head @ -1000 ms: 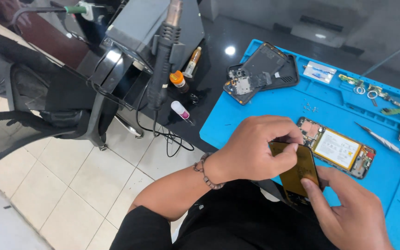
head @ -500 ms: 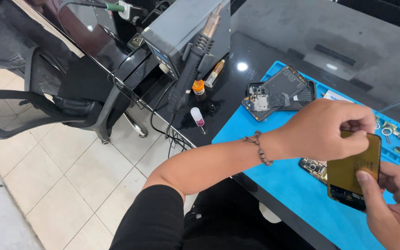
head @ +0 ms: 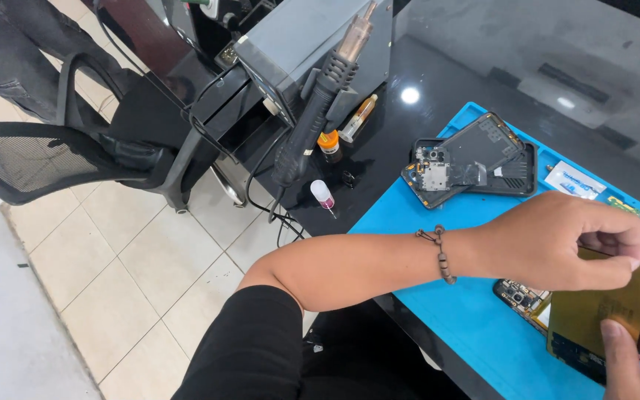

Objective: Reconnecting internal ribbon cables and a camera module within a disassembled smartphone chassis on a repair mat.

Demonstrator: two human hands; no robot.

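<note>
- On the black glass surface (head: pixel 438 67), a blue work mat (head: pixel 438 222) lies at the right, carrying an opened phone body (head: pixel 475 159) far from the hands.
- Behind it stands a grey hot-air station (head: pixel 298 44) (its handle docked upright).
- The left hand (head: pixel 557 241) reaches across from the left, fingers pinched shut on the upper edge of a gold-tinted phone panel (head: pixel 601 318).
- The right hand (head: pixel 635 355) grips the panel from below, thumb pressed on its face.
- The panel's long axis runs roughly upright, between both hands, above a bare circuit board (head: pixel 524 300).
</note>
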